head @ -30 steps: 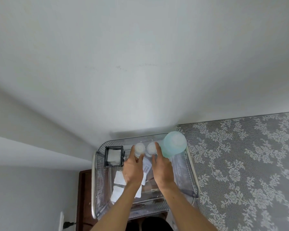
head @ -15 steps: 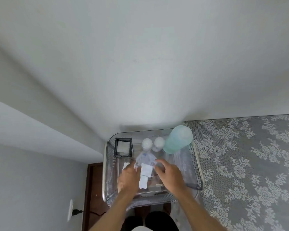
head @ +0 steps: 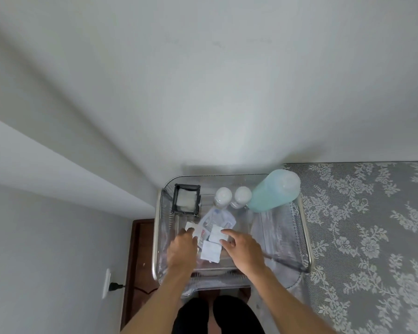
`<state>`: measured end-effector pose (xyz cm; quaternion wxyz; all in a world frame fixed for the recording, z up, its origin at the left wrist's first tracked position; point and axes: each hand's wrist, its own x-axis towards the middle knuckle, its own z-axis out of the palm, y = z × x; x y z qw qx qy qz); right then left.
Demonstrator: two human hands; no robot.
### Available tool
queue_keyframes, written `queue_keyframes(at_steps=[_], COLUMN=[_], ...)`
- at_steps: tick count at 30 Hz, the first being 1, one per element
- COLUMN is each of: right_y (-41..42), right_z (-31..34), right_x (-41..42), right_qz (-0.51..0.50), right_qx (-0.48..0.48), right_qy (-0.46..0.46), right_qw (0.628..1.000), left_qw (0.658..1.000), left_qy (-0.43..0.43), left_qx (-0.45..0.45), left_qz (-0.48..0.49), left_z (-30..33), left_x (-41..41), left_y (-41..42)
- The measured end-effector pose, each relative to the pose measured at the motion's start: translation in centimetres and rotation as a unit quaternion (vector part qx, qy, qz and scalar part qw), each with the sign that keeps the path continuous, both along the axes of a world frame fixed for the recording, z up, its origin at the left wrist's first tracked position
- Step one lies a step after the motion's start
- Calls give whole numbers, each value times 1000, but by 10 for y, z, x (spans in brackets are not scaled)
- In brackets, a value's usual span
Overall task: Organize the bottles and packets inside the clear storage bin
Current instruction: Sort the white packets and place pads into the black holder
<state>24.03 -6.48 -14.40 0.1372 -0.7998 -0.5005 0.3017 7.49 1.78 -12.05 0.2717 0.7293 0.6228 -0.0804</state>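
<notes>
Inside the clear bin (head: 304, 227), the left hand (head: 182, 249) pinches a white packet (head: 190, 225); the right hand (head: 243, 249) pinches another packet (head: 217, 233), with two small bottles (head: 223, 197) beyond both grips.

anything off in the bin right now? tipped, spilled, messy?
No spill visible. The big teal bottle leans over the clear bin's back right corner instead of standing straight like the two small white bottles. The white packets lie scattered and overlapping between the left hand and right hand.

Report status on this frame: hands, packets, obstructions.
Left hand and right hand both on white packets in clear bin. Bottles upright along back wall. Nothing blocking.
</notes>
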Motion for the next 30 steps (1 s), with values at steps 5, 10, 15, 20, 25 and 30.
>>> queue_keyframes(at_steps=[5,10,15,20,25,30], right_y=[2,6,10,7,0,-9], right_z=[-17,-21,-14,5,31,52], right_x=[-1,0,4,7,12,12], right_qz=[-4,-13,-7,-13,-39,-61], right_qx=[-4,-1,-6,16,25,28], right_qy=[-44,-55,-15,43,54,61], right_qw=[999,998,1000,999,997,996], left_qw=[1000,1000,1000,1000,1000,999], left_qy=[-14,-5,1,10,9,-3], left_qx=[-12,-3,1,-13,2,36], left_qz=[4,-6,-2,6,-17,-40], left_z=[-16,-20,-16,3,42,80], left_x=[-7,-8,-7,-7,-5,0], left_y=[7,10,7,-3,-12,-15])
